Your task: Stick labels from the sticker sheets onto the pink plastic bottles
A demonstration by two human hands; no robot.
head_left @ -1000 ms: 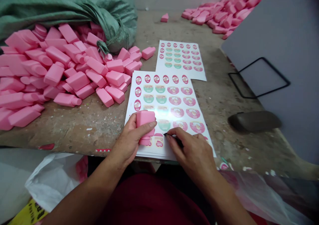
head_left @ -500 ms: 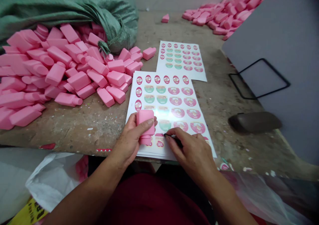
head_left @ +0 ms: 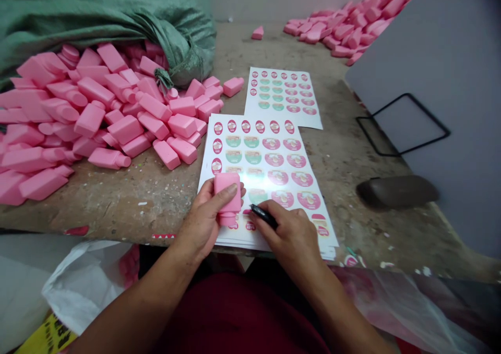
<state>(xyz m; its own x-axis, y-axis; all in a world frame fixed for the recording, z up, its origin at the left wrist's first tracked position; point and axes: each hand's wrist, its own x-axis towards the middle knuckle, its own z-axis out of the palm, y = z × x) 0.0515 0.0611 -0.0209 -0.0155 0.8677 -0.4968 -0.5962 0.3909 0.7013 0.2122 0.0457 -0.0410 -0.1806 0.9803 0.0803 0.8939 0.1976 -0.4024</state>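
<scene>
My left hand (head_left: pixel 207 215) is wrapped round a pink bottle (head_left: pixel 228 193), its neck pointing down toward me. The thumb lies across the bottle's face. Just to the right, my right hand (head_left: pixel 289 228) is closed on a dark pen-like tool (head_left: pixel 264 216), its tip over the lower part of the sticker sheet (head_left: pixel 255 120). Rows of pink and green labels cover this sheet, which lies on others at the table's near edge. The bottle and left fingers hide some labels.
Many pink bottles (head_left: pixel 127 128) spill from a green sack (head_left: pixel 180 35) at left. A second sticker sheet (head_left: pixel 282 115) lies behind. At right are a grey panel (head_left: pixel 442 82), a black wire frame (head_left: pixel 409 94) and a dark oblong case (head_left: pixel 397 192). More bottles (head_left: pixel 344 30) lie far back.
My right hand has moved slightly left, nearer the bottle, and more of the dark tool shows. My left hand still holds the bottle. The whole view has shifted a little.
</scene>
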